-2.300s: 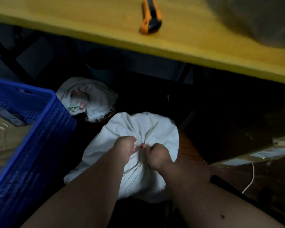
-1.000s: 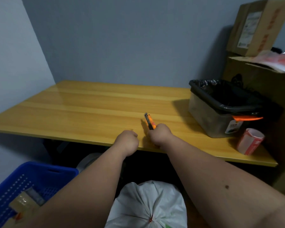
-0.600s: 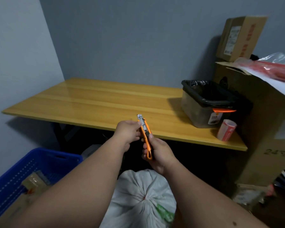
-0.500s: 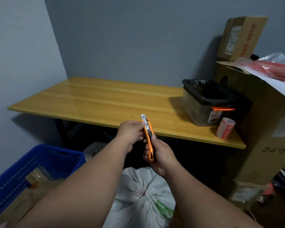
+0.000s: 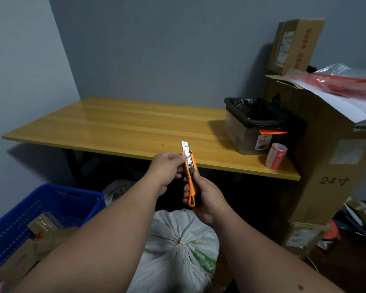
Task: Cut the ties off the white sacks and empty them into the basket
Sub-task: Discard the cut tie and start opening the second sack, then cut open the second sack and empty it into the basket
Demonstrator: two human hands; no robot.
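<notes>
- Over the near edge of the table (image 5: 114, 127), I hold the knife (image 5: 190, 176) upright in front of me, blade (image 5: 184, 147) pushed out and pointing up.
- My right hand (image 5: 207, 199) is wrapped round the orange handle, thumb lying up along the black slider.
- My left hand (image 5: 167, 169) pinches the metal part just below the blade, fingers curled onto it.
- Below my arms sits a white sack (image 5: 178, 250), its neck gathered to a tight knot with a small red tie (image 5: 179, 242) at the centre; it is closed, and green print shows on its right side.
- Just behind it, under the table, a second sack (image 5: 116, 188) peeks out, mostly hidden.
- At my left stands the blue basket (image 5: 72, 199), with flat brown cardboard pieces (image 5: 44, 231) lying inside.
- On the table's right end sits a bin (image 5: 249, 127) lined with black plastic, and a red-and-white roll (image 5: 276, 155) stands just beside it.
- Right of the table rises a tall carton (image 5: 330, 166), a smaller box (image 5: 294, 45) set on top near the wall.
</notes>
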